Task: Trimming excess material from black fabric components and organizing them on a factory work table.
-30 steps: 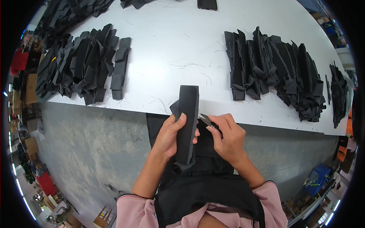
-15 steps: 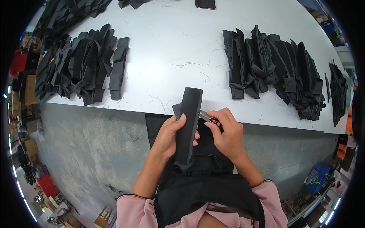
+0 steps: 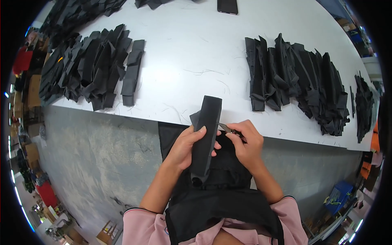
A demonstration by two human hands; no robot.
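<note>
My left hand is closed around a black folded fabric strip, thumb on top and fingertips showing past its right edge. The strip stands nearly lengthwise in front of me, over my lap and the table's near edge. In my right hand is a small pair of thread snips, pinched between thumb and fingers. Their pointed blades touch or nearly touch the strip's right edge; whether a thread lies between them is too small to tell.
Piles of black fabric strips lie on the white table: a left pile, a right pile and a far-right pile. One single strip lies beside the left pile. A dark phone is at the back. Loose threads are scattered about.
The view has shifted and tilted slightly. Both hands keep their holds; the strip and the snips stay close together, with the snips' blades still at the strip's right edge.
</note>
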